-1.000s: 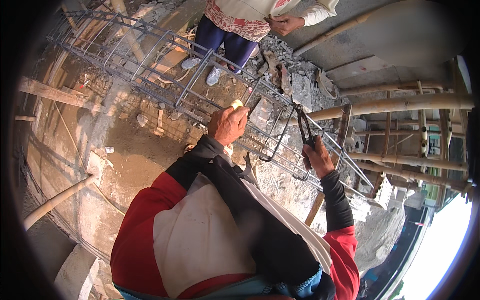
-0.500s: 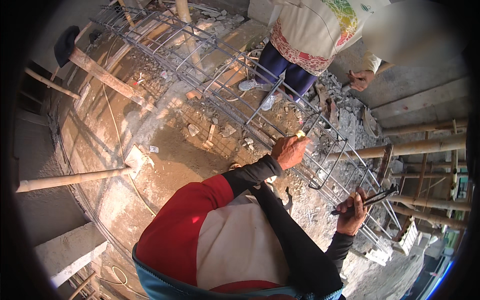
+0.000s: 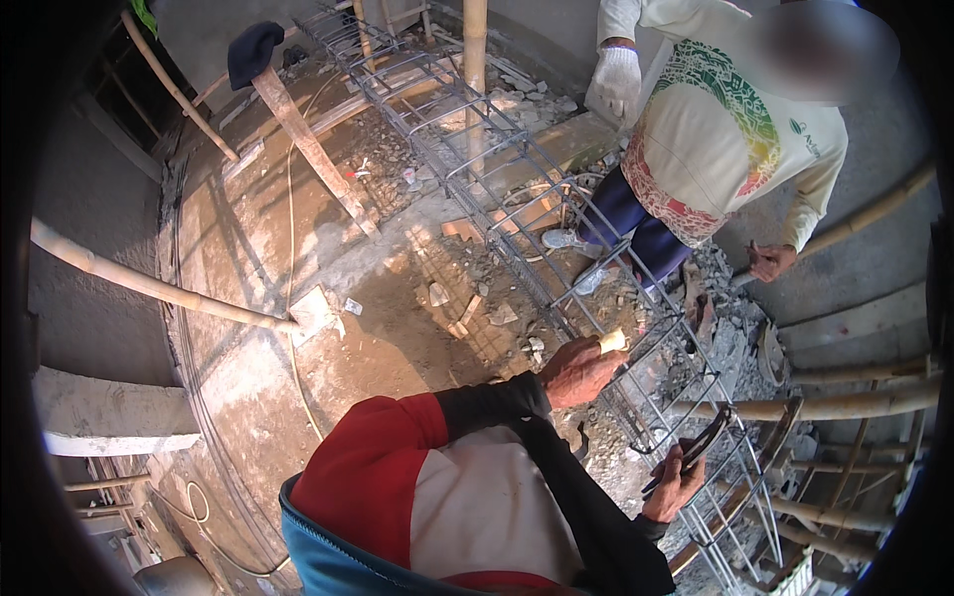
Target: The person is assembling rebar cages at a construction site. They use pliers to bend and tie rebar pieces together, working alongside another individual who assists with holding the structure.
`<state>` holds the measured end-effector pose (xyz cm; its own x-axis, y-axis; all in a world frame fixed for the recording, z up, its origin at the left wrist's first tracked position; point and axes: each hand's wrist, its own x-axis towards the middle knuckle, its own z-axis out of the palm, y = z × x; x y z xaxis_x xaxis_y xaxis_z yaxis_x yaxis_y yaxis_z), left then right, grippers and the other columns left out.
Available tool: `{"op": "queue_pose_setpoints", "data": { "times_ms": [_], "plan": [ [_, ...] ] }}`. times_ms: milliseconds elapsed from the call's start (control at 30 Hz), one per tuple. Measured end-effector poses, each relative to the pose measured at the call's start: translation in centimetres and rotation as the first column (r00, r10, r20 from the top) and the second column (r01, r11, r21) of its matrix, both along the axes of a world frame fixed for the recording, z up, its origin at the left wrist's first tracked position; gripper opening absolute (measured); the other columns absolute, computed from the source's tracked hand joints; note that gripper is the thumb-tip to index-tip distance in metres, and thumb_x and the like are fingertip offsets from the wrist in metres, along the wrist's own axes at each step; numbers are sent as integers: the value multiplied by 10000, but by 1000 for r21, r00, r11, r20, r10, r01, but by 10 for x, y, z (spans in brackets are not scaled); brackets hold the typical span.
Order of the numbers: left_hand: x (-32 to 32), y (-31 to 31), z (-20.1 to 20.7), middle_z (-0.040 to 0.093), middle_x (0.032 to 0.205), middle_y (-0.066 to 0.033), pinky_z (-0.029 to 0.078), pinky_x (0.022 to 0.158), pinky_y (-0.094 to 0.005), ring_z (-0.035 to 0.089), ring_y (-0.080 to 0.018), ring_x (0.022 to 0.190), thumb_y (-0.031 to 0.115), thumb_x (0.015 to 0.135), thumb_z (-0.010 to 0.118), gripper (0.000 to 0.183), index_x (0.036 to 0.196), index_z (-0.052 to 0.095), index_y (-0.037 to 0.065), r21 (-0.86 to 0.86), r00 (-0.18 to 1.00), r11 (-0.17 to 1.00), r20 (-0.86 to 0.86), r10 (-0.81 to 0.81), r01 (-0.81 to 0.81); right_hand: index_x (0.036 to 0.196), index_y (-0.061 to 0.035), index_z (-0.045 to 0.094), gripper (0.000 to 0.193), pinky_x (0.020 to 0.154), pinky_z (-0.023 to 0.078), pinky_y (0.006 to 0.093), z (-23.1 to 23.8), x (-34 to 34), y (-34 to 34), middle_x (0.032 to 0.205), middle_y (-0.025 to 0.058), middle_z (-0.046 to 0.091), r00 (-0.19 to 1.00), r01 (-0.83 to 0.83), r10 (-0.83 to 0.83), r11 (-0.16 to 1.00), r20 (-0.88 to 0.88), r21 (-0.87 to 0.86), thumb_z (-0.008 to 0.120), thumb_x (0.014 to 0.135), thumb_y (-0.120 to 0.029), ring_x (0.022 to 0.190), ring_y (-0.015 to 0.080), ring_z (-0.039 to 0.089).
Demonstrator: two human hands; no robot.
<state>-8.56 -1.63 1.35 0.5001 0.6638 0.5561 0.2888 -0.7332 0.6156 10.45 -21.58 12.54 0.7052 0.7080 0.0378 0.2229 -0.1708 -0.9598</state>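
My left hand (image 3: 579,373) is closed around a small pale yellow object (image 3: 613,341), whose exact kind I cannot make out. It is at the near edge of a long steel rebar cage (image 3: 556,238). In my right hand (image 3: 678,481) is a dark hand tool like pincers (image 3: 708,438), gripped by its handles with its head pointing up and away over the right part of the cage. The cage runs diagonally from the far left to the lower right, with square stirrups along its length.
Beyond the cage stands a co-worker (image 3: 735,149) with one gloved hand (image 3: 616,82). Bamboo poles (image 3: 475,60) prop the far side, and more lie at right. Rubble (image 3: 740,308), a plank (image 3: 313,149) with a dark cap (image 3: 255,52) and a hose (image 3: 290,238) are around.
The view has shifted, so the scene sits lower and more of the co-worker shows. My right hand has turned the tool from pointing right to pointing upward; the left still grips the yellow object.
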Motion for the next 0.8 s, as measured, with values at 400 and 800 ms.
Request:
{"op": "queue_pose_setpoints", "data": {
  "times_ms": [400, 800],
  "plan": [
    [-79, 38, 45, 751, 1110, -161, 561, 812, -443, 717, -378, 925, 21, 919, 613, 342, 1249, 697, 47, -14, 914, 918, -102, 393, -396, 958, -42, 638, 318, 500, 388, 268, 10, -2, 57, 644, -1, 567, 969, -221, 216, 975, -121, -26, 683, 1030, -349, 533, 88, 520],
    [-191, 211, -19, 317, 1682, -32, 352, 1136, -524, 271, -215, 1534, 574, 968, 585, 724, 1571, 413, 214, -948, 545, 285, 166, 821, -140, 1143, -16, 625, 431, 726, 533, 506, 31, 21, 154, 892, 226, 694, 896, -107, 120, 993, 427, -55, 675, 716, -42, 835, 445, 683]
  ]
}}
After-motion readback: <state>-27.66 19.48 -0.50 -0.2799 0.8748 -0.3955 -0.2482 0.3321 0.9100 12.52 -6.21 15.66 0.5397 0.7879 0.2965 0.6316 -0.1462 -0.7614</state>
